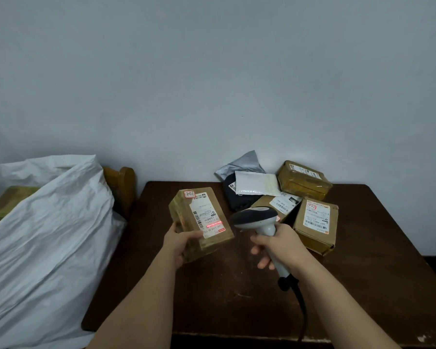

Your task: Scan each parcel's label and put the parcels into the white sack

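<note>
Left hand grips tilted parcel; right hand seemingly aims scanner.

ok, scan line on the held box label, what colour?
Red, across the label on the box; head view.

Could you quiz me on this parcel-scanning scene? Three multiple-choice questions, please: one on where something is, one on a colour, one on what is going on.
1. Where is the white sack?
A. left of the table
B. on the table
C. behind the parcels

2. What colour is the scanner's line on the held parcel?
A. green
B. red
C. blue

3. What is the left hand doing?
A. resting flat
B. holding the scanner
C. gripping a parcel

Answers: 1 A, the sack stands beside the table's left edge. 2 B, a red line crosses the label. 3 C, its fingers wrap the box; the right hand holds the scanner.
</note>
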